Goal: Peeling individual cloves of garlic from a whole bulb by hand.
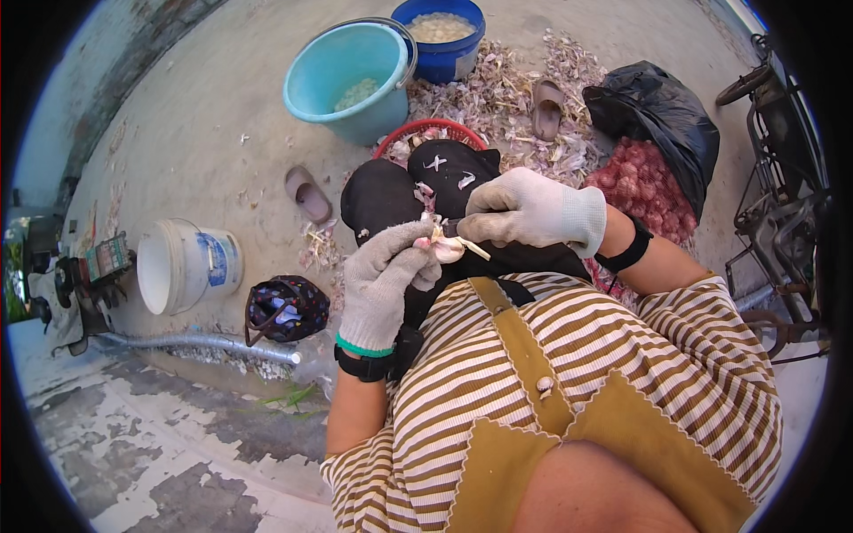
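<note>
My left hand (386, 266), in a grey-white knit glove with a green cuff, pinches a partly broken garlic bulb (448, 249) over my lap. A pale dry stem (476, 250) sticks out from the bulb to the right. Close against it, my right hand (516, 210) wears a whitish glove with a soiled palm. Its fingers close on a small dark tool (451, 228), mostly hidden, whose kind I cannot tell. Bits of garlic skin (425, 195) lie on my black trousers (380, 193). Beyond my knees is a red plastic basket (460, 124) holding garlic, partly covered by my legs.
A turquoise bucket (353, 60) and a blue bucket (446, 56) hold peeled cloves. Garlic skins (493, 80) litter the floor around two slippers (548, 110) (308, 194). Right stands a red mesh sack of garlic (633, 186); left, a white bucket (190, 266) and a dark cloth bag (290, 306).
</note>
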`<state>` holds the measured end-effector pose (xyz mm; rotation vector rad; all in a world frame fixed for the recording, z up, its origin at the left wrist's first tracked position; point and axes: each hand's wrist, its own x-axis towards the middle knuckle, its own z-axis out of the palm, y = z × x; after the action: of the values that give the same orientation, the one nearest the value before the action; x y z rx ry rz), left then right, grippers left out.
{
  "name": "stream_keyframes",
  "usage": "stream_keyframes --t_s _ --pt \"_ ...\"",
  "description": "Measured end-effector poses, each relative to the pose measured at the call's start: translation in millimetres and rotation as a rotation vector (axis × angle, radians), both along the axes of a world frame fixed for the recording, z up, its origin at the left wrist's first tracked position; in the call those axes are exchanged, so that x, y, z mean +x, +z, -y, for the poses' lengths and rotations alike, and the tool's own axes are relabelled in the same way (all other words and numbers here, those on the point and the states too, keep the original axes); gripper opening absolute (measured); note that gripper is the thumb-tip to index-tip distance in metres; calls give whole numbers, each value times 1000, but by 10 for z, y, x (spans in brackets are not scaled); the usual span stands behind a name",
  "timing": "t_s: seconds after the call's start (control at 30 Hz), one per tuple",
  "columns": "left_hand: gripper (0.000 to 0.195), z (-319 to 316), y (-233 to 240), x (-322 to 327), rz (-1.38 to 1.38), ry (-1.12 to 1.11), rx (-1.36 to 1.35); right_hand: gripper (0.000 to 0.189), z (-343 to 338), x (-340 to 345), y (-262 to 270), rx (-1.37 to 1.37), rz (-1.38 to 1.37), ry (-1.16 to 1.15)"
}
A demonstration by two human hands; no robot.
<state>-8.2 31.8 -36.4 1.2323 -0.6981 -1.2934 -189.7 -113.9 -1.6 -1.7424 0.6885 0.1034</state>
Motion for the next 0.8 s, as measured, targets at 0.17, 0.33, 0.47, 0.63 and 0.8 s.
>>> stream_keyframes --t_s 0.17,0.33,0.47,0.63,0.8 --pt "20 -30 -12 109 -71 -120 18 32 -3 28 102 -102 104 153" --pt "16 -19 21 162 -151 -186 59 31 2 1 -32 -232 293 245" --pt "14 -2 89 202 -97 -266 150 32 -2 -7 -36 -279 281 283" --pt "14 16 117 210 -90 -286 175 34 -14 0 48 -300 191 301" --pt "12 20 161 201 -52 -299 200 36 -22 -1 80 -382 143 323"
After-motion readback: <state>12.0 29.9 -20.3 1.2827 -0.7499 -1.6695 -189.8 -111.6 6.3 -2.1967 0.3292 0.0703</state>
